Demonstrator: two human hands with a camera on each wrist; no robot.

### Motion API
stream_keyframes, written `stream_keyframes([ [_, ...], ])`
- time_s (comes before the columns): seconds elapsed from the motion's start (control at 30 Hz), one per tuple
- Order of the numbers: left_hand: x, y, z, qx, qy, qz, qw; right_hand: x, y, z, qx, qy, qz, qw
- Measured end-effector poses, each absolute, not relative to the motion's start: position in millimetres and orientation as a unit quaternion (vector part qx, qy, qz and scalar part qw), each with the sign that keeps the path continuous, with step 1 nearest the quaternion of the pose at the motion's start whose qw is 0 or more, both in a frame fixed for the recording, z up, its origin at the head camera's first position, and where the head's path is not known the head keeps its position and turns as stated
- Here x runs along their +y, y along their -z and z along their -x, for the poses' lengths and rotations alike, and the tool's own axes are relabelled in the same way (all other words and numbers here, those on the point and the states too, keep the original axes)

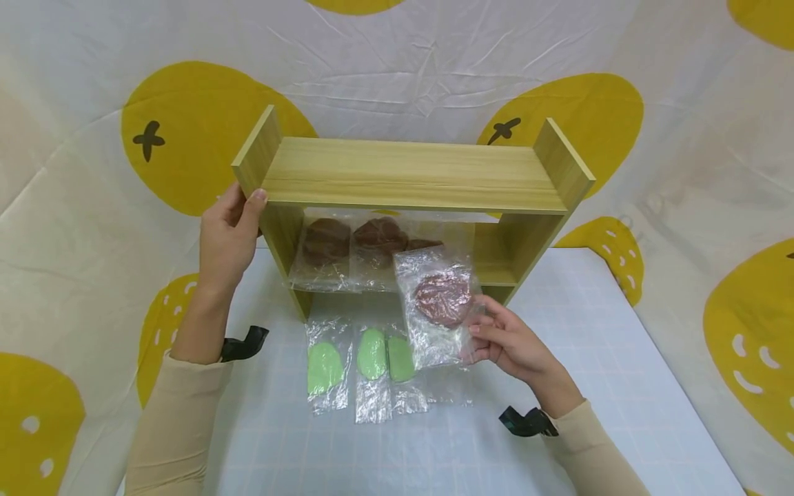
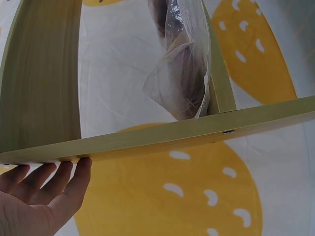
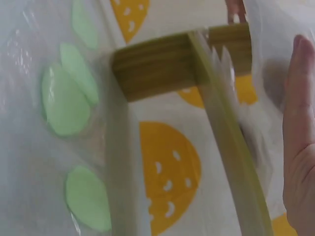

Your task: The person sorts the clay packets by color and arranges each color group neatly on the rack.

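Note:
My left hand [image 1: 231,231] grips the left side panel of a wooden shelf [image 1: 422,172], its thumb over the front edge. In the left wrist view its fingertips touch the panel's outer face. My right hand [image 1: 505,337] pinches the right edge of a clear plastic bag [image 1: 428,351] holding a round, flat reddish-brown piece [image 1: 443,300]. That bag is upright in front of the middle shelf board. Behind it, bags with dark brown pieces [image 1: 327,241] line the board; the rightmost brown piece [image 1: 424,244] is partly hidden.
On the pale checked tablecloth [image 1: 267,427], before the shelf, lie clear bags with light green flat pieces [image 1: 324,368]. The held bag covers part of this row. A white cloth with yellow shapes [image 1: 397,69] hangs behind. A black strap [image 1: 528,421] sits at the right wrist.

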State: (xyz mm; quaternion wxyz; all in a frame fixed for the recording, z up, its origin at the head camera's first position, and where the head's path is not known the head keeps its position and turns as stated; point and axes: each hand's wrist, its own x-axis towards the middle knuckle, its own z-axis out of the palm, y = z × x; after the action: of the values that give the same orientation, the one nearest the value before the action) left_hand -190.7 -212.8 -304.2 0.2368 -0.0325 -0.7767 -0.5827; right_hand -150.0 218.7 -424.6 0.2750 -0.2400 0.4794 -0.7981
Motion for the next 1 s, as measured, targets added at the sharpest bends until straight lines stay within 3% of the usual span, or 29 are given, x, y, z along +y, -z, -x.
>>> stream_keyframes([
  [0.37, -213, 304, 191, -0.775, 0.585, 0.039, 0.236, 243, 421, 163, 0.481, 0.836, 0.165, 0.209],
  [0.7, -214, 306, 192, -0.773, 0.586, 0.045, 0.24, 246, 424, 166, 0.477, 0.866, 0.028, 0.148],
  [1.0, -214, 306, 192, -0.773, 0.585, 0.044, 0.242, 245, 435, 153, 0.479, 0.854, -0.029, 0.201],
])
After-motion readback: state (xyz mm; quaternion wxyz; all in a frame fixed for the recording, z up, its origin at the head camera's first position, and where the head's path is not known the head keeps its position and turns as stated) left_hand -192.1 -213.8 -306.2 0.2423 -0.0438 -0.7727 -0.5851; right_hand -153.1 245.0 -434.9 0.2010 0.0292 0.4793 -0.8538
